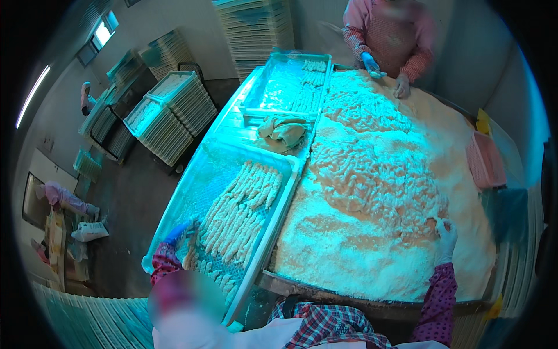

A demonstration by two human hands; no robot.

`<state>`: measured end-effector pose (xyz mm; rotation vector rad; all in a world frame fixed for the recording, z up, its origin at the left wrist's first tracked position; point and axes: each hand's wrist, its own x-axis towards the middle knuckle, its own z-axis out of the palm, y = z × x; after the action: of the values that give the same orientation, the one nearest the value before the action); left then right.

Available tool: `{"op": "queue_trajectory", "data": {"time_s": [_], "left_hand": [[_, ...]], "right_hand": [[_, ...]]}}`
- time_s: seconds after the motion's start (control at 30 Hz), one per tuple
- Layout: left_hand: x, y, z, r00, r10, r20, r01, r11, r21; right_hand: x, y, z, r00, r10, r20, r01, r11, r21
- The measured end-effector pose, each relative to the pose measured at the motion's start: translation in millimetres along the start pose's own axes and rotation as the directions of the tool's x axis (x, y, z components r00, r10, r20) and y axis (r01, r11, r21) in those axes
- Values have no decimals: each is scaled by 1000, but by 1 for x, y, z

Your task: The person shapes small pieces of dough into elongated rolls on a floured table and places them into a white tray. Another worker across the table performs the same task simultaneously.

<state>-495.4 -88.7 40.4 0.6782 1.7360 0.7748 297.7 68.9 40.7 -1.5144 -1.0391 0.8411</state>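
Note:
My left hand (pixel 180 232), in a blue glove, is at the left side of the near plastic tray (pixel 286 180), its fingers curled down beside rows of breaded strips (pixel 238 212); what they hold is unclear. My right hand (pixel 446 235), in a white glove, pinches a coated strip at the right edge of a pile of pale strips (pixel 372 186). These lie in a broad bed of crumbs (pixel 360 273) that covers the worktable to the right of the tray.
Opposite, a co-worker (pixel 389 41) has both gloved hands at the crumbs. A far tray (pixel 279 87) and crumpled cloth (pixel 282 131) lie beyond mine. A pink basket (pixel 485 160) sits at right. Stacked trays (pixel 168 139) stand on a trolley; another person (pixel 64 198) bends at far left.

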Motion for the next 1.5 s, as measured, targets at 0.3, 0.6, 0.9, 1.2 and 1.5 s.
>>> {"op": "queue_trajectory", "data": {"time_s": [0.3,0.6,0.9,1.2,1.5], "left_hand": [[-28,45,176,727,687,10,-641,674,368],[-18,43,481,307,598,741,-925,4,380],[-25,32,526,359,640,679,-930,181,320],[-97,54,527,676,319,664,429,563,-707],[-59,50,461,834,268,483,266,572,-776]], "right_hand": [[-96,-26,25,655,-85,751,601,661,-450],[-124,-14,47,620,-214,755,769,355,-531],[-123,-22,26,718,-366,592,687,510,-518],[-143,-39,95,747,-487,452,664,537,-520],[-72,-39,113,826,-450,339,560,725,-401]]}}
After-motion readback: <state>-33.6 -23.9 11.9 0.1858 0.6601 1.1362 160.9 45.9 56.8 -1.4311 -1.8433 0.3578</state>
